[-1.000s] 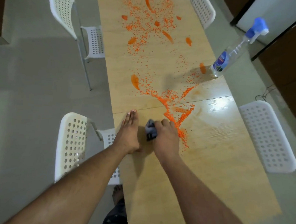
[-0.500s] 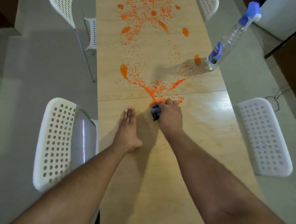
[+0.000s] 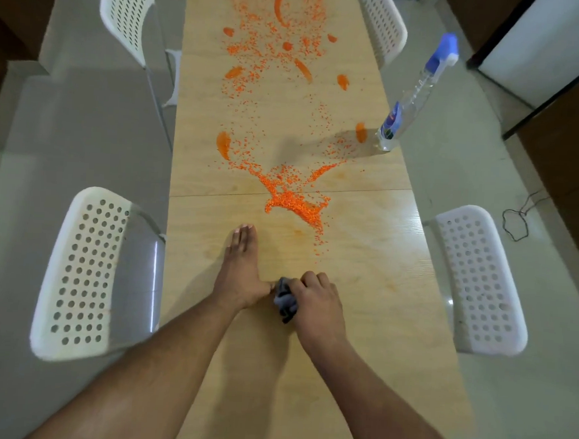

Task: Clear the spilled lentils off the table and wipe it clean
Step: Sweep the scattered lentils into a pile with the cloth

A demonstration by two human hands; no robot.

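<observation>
Half a second earlier the right hand [image 3: 317,304], gripping the cloth [image 3: 285,298], was at the lentils [image 3: 291,202]; now it had drawn back beside the flat, straight-fingered left hand [image 3: 240,274]. Most lentils stayed on the table [image 3: 395,293], so sweeping seemed barely begun.

Pale grey tiled floor [image 3: 66,131], four white perforated chairs [image 3: 88,275], dark wooden cabinets [image 3: 571,141] at right.

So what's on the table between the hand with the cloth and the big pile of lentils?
In the head view, mostly bare wood lies between the right hand and the lentil pile, with a thin trail of stray lentils.
</observation>
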